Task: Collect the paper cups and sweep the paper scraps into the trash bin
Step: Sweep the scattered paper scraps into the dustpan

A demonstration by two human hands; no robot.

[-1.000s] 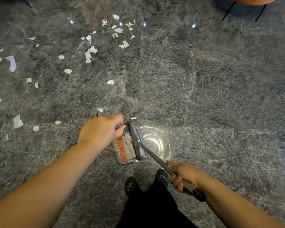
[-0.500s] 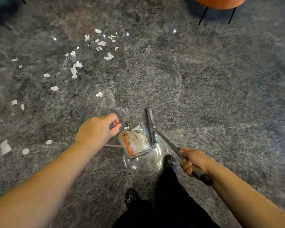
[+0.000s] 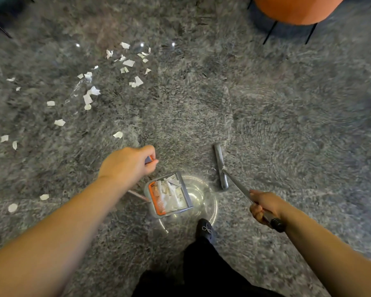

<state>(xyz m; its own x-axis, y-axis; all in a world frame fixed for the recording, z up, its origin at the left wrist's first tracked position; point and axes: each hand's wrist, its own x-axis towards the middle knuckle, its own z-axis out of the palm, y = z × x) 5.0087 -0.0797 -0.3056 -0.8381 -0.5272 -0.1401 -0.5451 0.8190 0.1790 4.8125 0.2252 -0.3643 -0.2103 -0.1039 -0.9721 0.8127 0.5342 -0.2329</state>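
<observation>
Since the earlier frame the broom head (image 3: 221, 167) has swung right, well apart from the dustpan (image 3: 168, 195). One dustpan holds scraps; some two dozen paper scraps (image 3: 90, 96) lie on the floor (image 3: 266, 114), upper left. Left hand (image 3: 126, 166) grips the dustpan handle; right hand (image 3: 263, 205) grips the broom handle.

White paper scraps (image 3: 88, 97), grey mottled floor (image 3: 266, 114), grey-and-orange dustpan (image 3: 156, 200), orange stool (image 3: 296, 7)
</observation>
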